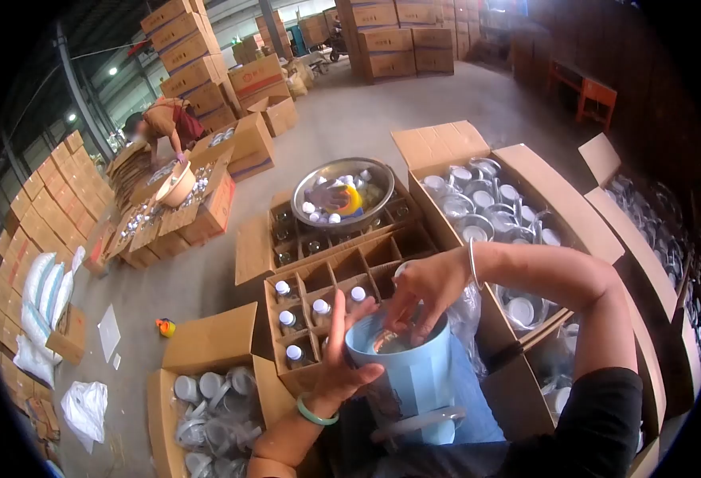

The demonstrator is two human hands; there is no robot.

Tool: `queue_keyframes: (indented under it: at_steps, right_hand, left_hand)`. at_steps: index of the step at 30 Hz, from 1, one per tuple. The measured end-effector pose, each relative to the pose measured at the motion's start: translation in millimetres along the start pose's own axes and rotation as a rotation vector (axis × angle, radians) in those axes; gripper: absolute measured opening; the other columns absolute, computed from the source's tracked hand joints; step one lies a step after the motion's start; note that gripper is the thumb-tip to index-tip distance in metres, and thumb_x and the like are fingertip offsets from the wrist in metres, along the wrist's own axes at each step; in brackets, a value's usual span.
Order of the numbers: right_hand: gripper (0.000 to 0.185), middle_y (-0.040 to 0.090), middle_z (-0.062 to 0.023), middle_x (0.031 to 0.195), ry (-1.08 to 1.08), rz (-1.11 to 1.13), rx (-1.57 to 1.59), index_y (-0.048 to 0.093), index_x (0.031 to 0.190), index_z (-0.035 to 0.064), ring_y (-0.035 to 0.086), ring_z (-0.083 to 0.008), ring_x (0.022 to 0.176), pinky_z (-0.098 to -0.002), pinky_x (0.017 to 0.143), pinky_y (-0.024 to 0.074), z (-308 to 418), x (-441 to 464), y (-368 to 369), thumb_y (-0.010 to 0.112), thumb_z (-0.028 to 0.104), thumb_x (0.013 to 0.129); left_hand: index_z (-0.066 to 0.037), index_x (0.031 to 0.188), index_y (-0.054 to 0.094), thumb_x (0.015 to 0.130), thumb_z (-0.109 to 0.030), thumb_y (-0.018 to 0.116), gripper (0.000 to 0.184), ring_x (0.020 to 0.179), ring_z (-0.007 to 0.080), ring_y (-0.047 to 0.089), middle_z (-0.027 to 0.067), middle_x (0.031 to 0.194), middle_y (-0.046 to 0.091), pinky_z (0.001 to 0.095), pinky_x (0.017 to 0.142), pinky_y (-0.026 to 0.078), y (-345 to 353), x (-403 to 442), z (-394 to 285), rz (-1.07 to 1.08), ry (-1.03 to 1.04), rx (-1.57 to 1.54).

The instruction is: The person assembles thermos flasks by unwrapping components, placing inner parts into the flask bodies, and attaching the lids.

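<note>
A light blue bucket point(414, 386) stands upright close to my body, with a pale curved handle point(418, 422) low across its front. My left hand point(334, 354) grips its left side, thumb on the outer wall and fingers around the rim. Above the bucket's mouth, my right hand point(426, 295) points down with bent fingers inside it. What those fingertips hold is hidden. Just beyond the bucket, a divided carton point(342, 279) holds several white-capped bottles point(321, 307) in its compartments.
A metal basin point(342, 163) with white caps and a yellow item rests on a carton behind. Open boxes of clear-wrapped, pale-lidded items flank me at right point(490, 155) and lower left point(207, 350). A co-worker point(167, 123) bends over cartons at far left. Box stacks point(402, 52) stand behind.
</note>
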State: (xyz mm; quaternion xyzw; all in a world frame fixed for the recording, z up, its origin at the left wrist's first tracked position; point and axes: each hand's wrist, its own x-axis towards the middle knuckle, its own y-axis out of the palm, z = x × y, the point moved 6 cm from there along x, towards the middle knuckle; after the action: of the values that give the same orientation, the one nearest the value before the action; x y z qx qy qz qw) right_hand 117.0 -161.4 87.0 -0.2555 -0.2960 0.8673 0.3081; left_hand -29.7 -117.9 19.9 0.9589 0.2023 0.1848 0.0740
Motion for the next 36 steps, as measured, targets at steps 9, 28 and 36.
queue_keyframes:
  at_steps: [9, 28, 36]
  right_hand:
    - [0.049, 0.067, -0.0137, 0.122, 0.23, -0.798, 0.479, 0.065, 0.126, 0.0051, 0.063, -0.0237, 0.112, -0.0404, 0.097, 0.0484, -109, -42, -11, 0.068, 0.041, 0.092]
    - [0.034, 0.072, -0.0139, 0.108, 0.376, -0.148, 0.533, 0.066, 0.114, -0.0027, 0.063, -0.0189, 0.094, -0.0362, 0.085, 0.0494, -246, 26, 139, 0.068, 0.017, 0.087]
    - [0.05, 0.058, -0.0118, 0.138, 0.4, -0.376, 1.12, 0.054, 0.136, -0.0022, 0.054, -0.0224, 0.124, -0.0353, 0.111, 0.0375, -307, 3, 261, 0.047, 0.036, 0.104]
  left_hand:
    - [-0.004, 0.155, -0.01, 0.071, -0.054, 0.084, 0.136, 0.142, 0.0359, 0.032, 0.03, 0.155, 0.024, 0.0473, 0.114, 0.034, -10, 14, 4, -0.021, -0.01, -0.108]
    - [-0.01, 0.118, 0.046, 0.091, -0.012, 0.057, 0.03, 0.107, 0.0212, 0.035, 0.0107, 0.115, 0.042, 0.0404, 0.088, 0.033, -133, -4, 264, 0.137, -0.358, 0.387]
    - [-0.001, 0.082, 0.064, 0.085, -0.003, 0.054, 0.011, 0.065, 0.015, 0.054, 0.0047, 0.071, 0.061, 0.0332, 0.057, 0.047, -218, -194, 339, -0.048, -0.328, 0.686]
